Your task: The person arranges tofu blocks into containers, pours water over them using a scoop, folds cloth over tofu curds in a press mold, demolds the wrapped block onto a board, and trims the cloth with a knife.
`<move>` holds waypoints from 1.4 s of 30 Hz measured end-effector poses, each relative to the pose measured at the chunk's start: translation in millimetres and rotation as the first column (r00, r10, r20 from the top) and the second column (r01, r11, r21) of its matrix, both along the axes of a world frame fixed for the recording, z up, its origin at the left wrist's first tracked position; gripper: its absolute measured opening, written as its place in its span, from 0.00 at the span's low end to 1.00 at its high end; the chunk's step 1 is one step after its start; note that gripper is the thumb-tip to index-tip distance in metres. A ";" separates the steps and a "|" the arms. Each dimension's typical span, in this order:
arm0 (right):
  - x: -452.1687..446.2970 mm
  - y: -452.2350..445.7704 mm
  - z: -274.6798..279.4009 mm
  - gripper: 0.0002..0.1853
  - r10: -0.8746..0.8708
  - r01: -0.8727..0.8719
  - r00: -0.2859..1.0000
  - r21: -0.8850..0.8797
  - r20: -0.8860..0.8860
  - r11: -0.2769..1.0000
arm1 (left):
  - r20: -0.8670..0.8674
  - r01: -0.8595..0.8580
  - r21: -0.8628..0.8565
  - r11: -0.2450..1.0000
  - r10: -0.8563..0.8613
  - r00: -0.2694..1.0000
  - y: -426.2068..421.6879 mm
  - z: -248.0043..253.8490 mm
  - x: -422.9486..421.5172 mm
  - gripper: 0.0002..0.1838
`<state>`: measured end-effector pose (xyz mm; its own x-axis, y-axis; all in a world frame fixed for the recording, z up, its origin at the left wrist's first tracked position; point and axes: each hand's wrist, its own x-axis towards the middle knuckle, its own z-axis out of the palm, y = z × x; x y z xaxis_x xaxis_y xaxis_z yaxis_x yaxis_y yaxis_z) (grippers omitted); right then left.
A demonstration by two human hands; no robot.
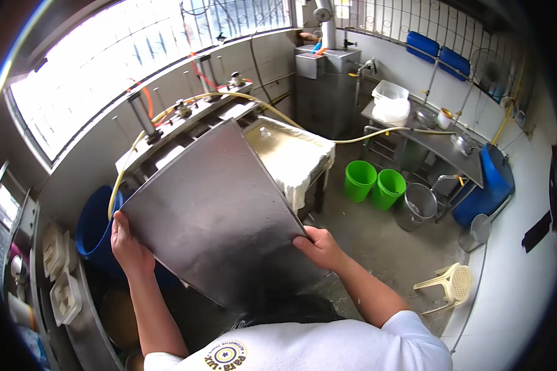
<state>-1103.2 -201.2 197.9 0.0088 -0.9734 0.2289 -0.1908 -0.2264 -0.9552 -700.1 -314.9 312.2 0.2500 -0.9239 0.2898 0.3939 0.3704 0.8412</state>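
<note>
A large flat metal sheet point(210, 204), grey and rectangular, is held up tilted in front of my chest. My left hand point(132, 247) grips its left edge near a corner. On the opposite edge, my right hand point(320, 247) is closed with the thumb on top; its fingers underneath are hidden. Wet streaks and droplets show on the sheet's upper face. Beyond it stands a press bench point(185, 114) with upright cylinders. Just behind the sheet's right edge is a table draped in white cloth point(294, 151), with pale liquid or material on it. The sheet hides part of both.
A blue barrel point(93, 229) stands at left beside a metal shelf with plastic tubs point(65, 300). To the right are green buckets point(360, 179), a steel pot point(418, 204), a worktable point(442, 142), a blue drum point(492, 179) and a cream stool point(452, 284). A yellow hose point(278, 114) crosses behind.
</note>
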 end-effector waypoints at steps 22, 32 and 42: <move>-333.6 -328.3 -84.9 0.08 -0.534 0.582 0.809 0.198 -0.247 0.789 | 0.580 0.360 0.633 0.686 -0.728 0.367 -247.8 -229.2 -350.2 0.21; -356.3 -597.6 -174.7 0.18 -0.011 0.047 0.993 0.312 -0.115 0.949 | 0.369 0.125 0.829 0.545 -0.702 0.609 -292.9 -258.5 -379.6 0.20; -358.7 -643.9 -173.1 0.25 0.051 -0.138 0.752 -0.081 -0.657 0.987 | 0.802 -0.436 0.587 0.682 -0.416 0.429 -255.8 -229.6 -390.9 0.20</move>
